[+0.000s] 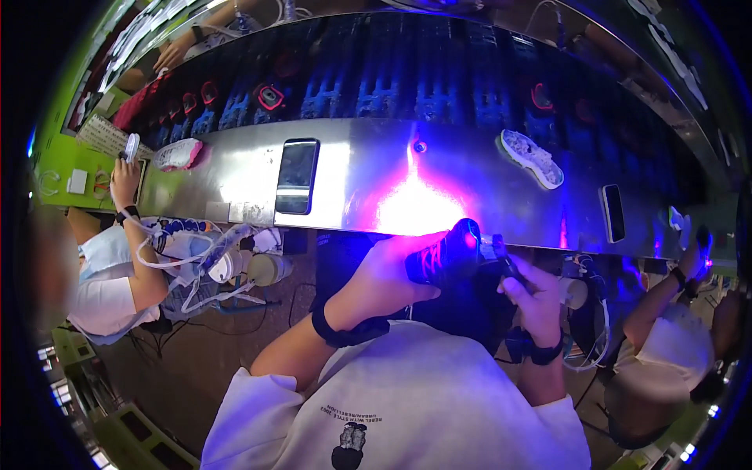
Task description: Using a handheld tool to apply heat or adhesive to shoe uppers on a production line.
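My left hand (385, 274) is wrapped round a dark shoe upper (448, 254) with pinkish-red marks on its side, held just off the near edge of the metal bench (360, 188). My right hand (536, 301) is closed on the dark handle of a brush-like tool (493, 247). The pale, light-catching end of that tool is close to the right side of the shoe; whether they touch I cannot tell. Strong purple-blue light washes over both hands and blurs fine detail.
A phone (298, 176) lies left on the bench, another phone (613, 213) right. White shoe soles rest at left (178, 154) and right (532, 159). Behind runs a dark conveyor (376, 78) carrying reddish-edged pieces. One person (117, 266) works at left, another (666, 337) at right. Tubes and pots hang below the bench edge.
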A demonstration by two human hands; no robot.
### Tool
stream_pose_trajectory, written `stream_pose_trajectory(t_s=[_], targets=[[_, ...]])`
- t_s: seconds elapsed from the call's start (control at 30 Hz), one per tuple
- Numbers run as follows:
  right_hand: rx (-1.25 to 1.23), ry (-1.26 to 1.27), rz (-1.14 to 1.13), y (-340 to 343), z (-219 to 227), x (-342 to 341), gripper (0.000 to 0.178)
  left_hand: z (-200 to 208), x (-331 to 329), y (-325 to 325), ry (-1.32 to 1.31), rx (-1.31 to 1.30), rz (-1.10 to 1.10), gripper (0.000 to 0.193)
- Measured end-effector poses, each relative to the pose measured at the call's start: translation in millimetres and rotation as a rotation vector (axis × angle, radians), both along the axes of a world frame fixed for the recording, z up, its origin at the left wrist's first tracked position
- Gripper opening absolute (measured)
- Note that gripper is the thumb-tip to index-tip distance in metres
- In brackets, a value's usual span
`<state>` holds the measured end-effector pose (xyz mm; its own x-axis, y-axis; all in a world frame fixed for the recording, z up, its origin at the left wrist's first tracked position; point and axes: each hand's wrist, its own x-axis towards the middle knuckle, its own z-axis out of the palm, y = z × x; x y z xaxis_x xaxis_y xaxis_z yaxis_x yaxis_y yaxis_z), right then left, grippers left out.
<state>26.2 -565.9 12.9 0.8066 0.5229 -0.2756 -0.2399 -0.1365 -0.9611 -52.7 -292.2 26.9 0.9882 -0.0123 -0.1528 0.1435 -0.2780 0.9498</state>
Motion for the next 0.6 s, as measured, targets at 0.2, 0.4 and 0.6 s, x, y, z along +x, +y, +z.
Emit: stream_pose_trajectory(t_s=[0.2,0.4,0.6], targets=[[-0.101,-0.239,0.099,13.6,17.7,17.9,0.041,-4.7,-5.2,-5.1,0.001,-0.053,0.014,0.073],[-0.095,-0.062,0.155,13.0,29.4,19.7,0.041,-3.4,-8.6,-0.5,0.066,-0.247,0.011,0.07],[-0.119,-0.167,0.168,9.2,16.1,15.3,0.042,8.8,-6.1,-1.1,0.325,-0.688,0.008,0.049]])
